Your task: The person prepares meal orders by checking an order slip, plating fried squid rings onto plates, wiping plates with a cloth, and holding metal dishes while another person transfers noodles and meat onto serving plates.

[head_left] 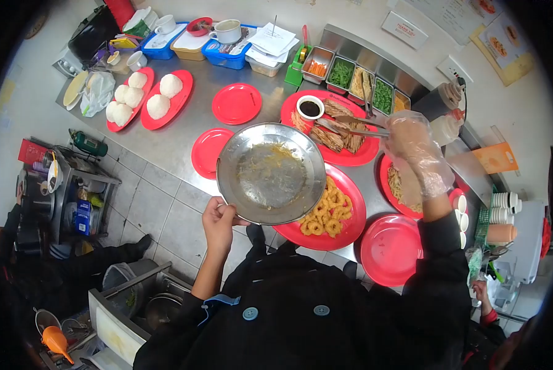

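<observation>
My left hand (218, 223) is closed on the rim of a round metal pan (270, 179), tilted so its inside faces me, with yellowish scraps stuck to its bottom. My right hand (415, 151), in a clear plastic glove, grips metal tongs (365, 127). The tongs' tips reach over sliced meat (330, 137) on a red oval plate (367, 154); whether they pinch a slice I cannot tell. A small cup of dark sauce (310, 108) sits on that plate. Partly behind the pan, fried rings (333, 213) lie on another red oval plate (357, 225).
Noodles (402, 185) on a red plate are partly hidden by my right forearm. Red plates (237, 103) and rice mounds (159, 106) stand to the left. Metal trays of chopped toppings (340, 73) line the back. Other people's leg (125, 250) and hand (481, 290) show at the sides.
</observation>
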### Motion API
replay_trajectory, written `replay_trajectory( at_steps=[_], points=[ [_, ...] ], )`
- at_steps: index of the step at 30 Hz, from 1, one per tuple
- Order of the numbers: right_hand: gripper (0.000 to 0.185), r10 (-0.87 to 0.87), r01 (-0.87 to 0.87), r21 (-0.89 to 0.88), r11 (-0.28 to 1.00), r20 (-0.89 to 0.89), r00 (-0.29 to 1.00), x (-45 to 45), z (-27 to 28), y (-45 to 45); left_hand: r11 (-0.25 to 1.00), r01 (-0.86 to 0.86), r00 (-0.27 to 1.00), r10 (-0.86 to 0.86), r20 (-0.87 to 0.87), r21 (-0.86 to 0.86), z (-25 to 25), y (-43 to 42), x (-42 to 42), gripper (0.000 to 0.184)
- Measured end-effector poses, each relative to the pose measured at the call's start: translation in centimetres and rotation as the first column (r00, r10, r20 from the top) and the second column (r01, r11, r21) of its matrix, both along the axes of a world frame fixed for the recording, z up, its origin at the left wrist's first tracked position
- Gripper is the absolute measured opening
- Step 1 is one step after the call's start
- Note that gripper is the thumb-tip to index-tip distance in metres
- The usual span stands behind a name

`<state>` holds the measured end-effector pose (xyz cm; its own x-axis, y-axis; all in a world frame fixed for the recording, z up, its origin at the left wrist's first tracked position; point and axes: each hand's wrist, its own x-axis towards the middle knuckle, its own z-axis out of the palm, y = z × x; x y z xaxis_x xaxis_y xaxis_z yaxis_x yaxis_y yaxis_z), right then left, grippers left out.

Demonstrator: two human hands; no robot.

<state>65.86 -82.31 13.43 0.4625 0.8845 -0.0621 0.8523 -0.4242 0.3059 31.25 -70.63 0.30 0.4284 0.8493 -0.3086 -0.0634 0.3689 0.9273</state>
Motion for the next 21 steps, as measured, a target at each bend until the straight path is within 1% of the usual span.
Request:
replay_trajectory(
  at_steps=[1, 5, 7, 8, 10, 11, 13, 14, 16, 20, 21],
  points=[
    [0.023, -0.018, 0.018, 0.001, 1.0, -0.02, 1.0, 0.0, 0.1, -0.1, 1.0, 0.0, 1.0, 0.0, -0.004, 0.001, 0.0, 0.0, 0.0, 0.012],
    [0.025, -0.011, 0.011, 0.001, 1.0, -0.008, 1.0, 0.0, -0.9, 0.1, 1.0, 0.011, 1.0, -0.011, 0.008, 0.003, 0.0, 0.1, 0.3, 0.012],
    [0.026, 0.031, -0.035, 0.09, 0.995, 0.045, 0.999, 0.3, -1.4, -0.2, 1.0, 0.018, 1.0, -0.018, 0.011, 0.014, 0.0, 0.1, 0.4, 0.012],
    [0.026, 0.026, -0.03, 0.09, 0.995, 0.045, 0.999, 0.3, -1.2, -0.4, 1.0, 0.023, 1.0, -0.023, 0.01, 0.015, 0.0, 0.1, 0.4, 0.012],
    [0.028, 0.045, -0.046, 0.044, 0.998, 0.004, 0.999, 0.2, -0.4, -0.7, 1.0, 0.021, 1.0, -0.021, 0.009, 0.018, -0.1, 0.1, 0.4, 0.011],
    [0.028, 0.048, -0.048, 0.043, 0.998, 0.004, 0.999, -0.2, -0.3, -1.0, 1.0, 0.018, 1.0, -0.018, 0.009, 0.017, -0.2, 0.1, 0.4, 0.011],
    [0.03, 0.048, -0.04, 0.085, 0.996, -0.095, 0.994, -1.3, -0.3, -1.7, 1.0, 0.006, 1.0, -0.007, 0.007, 0.022, -0.3, 0.1, 0.3, 0.011],
    [0.03, 0.046, -0.038, 0.085, 0.996, -0.096, 0.994, -1.5, -0.6, -1.5, 1.0, 0.009, 1.0, -0.009, 0.006, 0.022, -0.3, 0.1, 0.2, 0.011],
    [0.03, 0.073, -0.073, 0.013, 0.997, -0.008, 0.997, -1.8, -1.2, -1.1, 1.0, 0.009, 1.0, -0.01, 0.009, 0.026, -0.2, 0.2, 0.3, 0.01],
    [0.031, 0.044, -0.044, 0.007, 0.999, -0.026, 0.999, -2.4, 1.0, -1.0, 0.999, -0.001, 1.0, 0.0, 0.029, 0.032, 0.0, 0.2, 0.3, 0.009],
    [0.028, 0.067, -0.063, 0.075, 0.995, -0.051, 0.996, -2.1, 1.7, -1.0, 1.0, 0.006, 1.0, -0.006, 0.022, 0.03, 0.0, 0.2, 0.2, 0.009]
  ],
)
